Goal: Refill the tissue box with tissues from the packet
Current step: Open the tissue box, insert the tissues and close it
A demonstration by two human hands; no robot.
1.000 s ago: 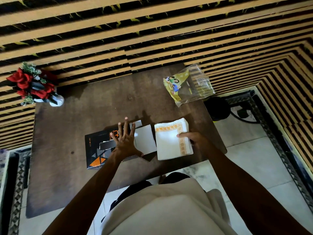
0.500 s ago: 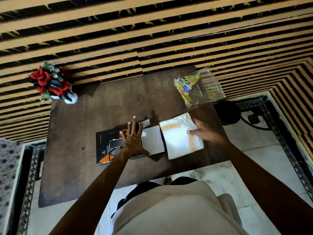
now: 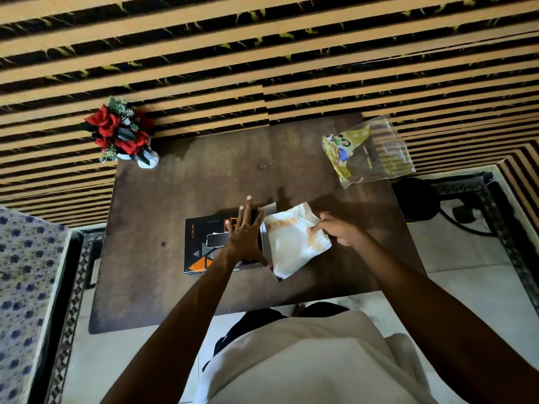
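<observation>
The stack of tissues (image 3: 294, 243) is lifted and tilted just right of the tissue box (image 3: 217, 243), its near corner dipping toward the box's open right end, where a white flap (image 3: 269, 208) sticks up. It is a soft, light, folded bundle — it looks likely to sag, fan apart or buckle if held by one corner only. The right hand (image 3: 338, 232) pinches it closed along its right edge, thumb on top, and that edge already bends under the grip. A steadier hold would probably be across the middle of a long side, so the layers stay squared as they go into the box.

The dark box lies flat near the table's front edge, and the left hand (image 3: 243, 237) rests on top of it, flat and spread, gripping nothing — it seems to pin the light cardboard in place.

Further out on the brown table (image 3: 175, 199), the clear packet (image 3: 370, 153) lies near the far right corner, well apart from the box, and a vase of red flowers (image 3: 122, 134) stands at the far left corner.
</observation>
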